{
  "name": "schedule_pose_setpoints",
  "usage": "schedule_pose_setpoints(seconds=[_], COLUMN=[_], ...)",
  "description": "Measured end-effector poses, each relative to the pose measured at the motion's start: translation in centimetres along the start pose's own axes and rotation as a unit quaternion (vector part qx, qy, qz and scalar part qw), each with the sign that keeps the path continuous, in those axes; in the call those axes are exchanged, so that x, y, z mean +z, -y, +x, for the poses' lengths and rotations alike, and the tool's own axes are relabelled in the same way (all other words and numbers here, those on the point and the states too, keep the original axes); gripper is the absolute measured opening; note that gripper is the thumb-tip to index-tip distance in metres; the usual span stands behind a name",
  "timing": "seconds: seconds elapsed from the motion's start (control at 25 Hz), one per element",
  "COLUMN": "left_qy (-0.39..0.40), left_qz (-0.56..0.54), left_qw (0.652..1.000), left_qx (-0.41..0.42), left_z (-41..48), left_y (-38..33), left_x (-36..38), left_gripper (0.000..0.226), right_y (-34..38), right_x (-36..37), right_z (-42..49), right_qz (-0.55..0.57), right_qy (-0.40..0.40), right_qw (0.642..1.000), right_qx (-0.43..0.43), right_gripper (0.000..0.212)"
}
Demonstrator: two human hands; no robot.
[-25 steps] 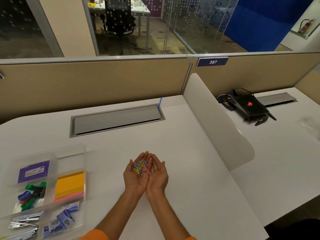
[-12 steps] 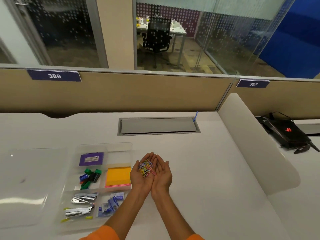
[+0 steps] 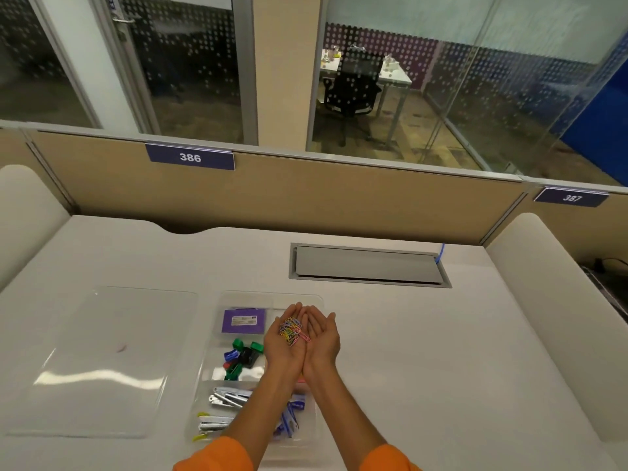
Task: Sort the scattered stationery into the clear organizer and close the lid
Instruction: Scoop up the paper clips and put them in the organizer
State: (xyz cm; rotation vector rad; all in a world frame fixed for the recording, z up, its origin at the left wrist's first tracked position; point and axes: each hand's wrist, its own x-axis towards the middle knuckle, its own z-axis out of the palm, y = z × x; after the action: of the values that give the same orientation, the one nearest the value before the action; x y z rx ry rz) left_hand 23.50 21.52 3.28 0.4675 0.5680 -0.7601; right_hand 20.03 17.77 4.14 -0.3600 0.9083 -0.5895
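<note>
Left hand and right hand, cupped palm-up side by side, cradle paper clips above the far right compartment of the organizer. The lid lies flat just left of it.

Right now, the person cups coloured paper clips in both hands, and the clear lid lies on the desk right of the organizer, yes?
Not quite. The head view shows the clear lid on the desk left of the organizer, not right. The rest holds: the left hand and right hand together cup the coloured paper clips.
</note>
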Motion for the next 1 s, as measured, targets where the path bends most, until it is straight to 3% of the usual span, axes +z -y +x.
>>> schedule_pose_setpoints(seconds=[0.24, 0.48, 0.8, 0.92, 1.0], left_qy=[-0.069, -0.102, -0.084, -0.073, -0.061], left_qz=[0.074, 0.074, 0.06, 0.078, 0.15], left_qw=[0.995, 0.991, 0.994, 0.993, 0.987], left_qx=[-0.003, -0.048, -0.043, -0.042, -0.008], left_z=[1.4, 2.1, 1.8, 1.9, 2.0], left_y=[-1.6, -2.2, -2.6, -2.7, -2.5], left_x=[0.5, 1.2, 1.9, 1.5, 1.0], left_gripper=[0.023, 0.02, 0.072, 0.075, 0.064], right_y=[-1.1, -1.1, -0.7, -0.8, -0.7], right_x=[1.5, 2.0, 2.2, 2.1, 2.1], right_z=[1.4, 1.8, 2.0, 2.1, 1.9], right_qz=[-0.064, -0.097, -0.111, -0.138, -0.188], right_qy=[-0.042, -0.06, -0.056, -0.048, -0.043], right_qw=[0.997, 0.993, 0.992, 0.989, 0.981], right_qx=[0.012, 0.027, 0.037, 0.022, -0.015], right_gripper=[0.051, 0.059, 0.069, 0.067, 0.057])
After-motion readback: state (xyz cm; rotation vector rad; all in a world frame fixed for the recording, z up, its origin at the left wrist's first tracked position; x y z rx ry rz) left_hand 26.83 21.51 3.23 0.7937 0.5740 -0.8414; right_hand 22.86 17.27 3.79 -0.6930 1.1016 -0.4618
